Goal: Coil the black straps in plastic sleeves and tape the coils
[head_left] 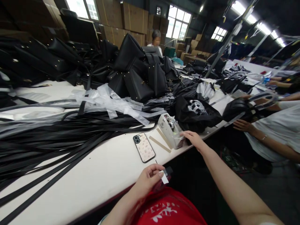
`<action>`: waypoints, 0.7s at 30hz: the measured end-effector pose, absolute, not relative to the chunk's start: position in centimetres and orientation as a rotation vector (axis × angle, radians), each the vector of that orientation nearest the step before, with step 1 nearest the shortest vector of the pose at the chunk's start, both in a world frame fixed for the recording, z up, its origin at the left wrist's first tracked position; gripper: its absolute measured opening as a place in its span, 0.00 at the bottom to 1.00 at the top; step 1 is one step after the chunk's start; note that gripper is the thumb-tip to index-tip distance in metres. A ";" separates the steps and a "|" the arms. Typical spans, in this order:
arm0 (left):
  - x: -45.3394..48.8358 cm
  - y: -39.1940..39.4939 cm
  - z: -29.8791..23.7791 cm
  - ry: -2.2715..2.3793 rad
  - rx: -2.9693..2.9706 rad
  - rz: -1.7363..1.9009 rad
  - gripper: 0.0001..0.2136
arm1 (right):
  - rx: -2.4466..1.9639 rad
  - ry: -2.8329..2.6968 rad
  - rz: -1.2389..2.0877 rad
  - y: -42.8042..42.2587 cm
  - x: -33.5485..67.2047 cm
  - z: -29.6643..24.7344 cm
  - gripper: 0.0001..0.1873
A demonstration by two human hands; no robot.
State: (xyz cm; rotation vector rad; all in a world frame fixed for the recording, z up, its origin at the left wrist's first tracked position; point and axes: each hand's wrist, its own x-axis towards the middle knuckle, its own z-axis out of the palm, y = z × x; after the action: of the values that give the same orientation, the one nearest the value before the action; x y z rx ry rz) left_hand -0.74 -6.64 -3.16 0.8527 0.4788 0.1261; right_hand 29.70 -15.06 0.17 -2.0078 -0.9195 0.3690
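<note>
Right hand [193, 139], fingers spread, at the tape dispenser [170, 130] — I'd steady its base (looks light) — left hand [147, 179] pinches a white tab [164, 178].

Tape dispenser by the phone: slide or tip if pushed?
The tape dispenser looks low and wide-based, so probably slides rather than tips. Smooth white table likely lets it skid unless weighted. Right hand rests at its cutter end, perhaps steadying it.

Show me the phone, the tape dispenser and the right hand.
phone [144, 147]: head view, middle of its back.
tape dispenser [169, 132]: head view, white body.
right hand [194, 139]: head view, back of hand.
</note>
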 end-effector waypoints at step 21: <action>0.7 -6.9 -2.6 0.504 0.921 0.135 0.24 | -1.977 -0.488 0.649 -19.0 26.5 -1.6 0.22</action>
State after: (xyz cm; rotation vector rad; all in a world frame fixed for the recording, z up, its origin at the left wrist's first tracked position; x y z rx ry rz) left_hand 0.65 -6.89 -2.64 0.9206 0.5043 0.1346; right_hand 26.52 -18.96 -1.63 -1.9766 -0.4881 0.6488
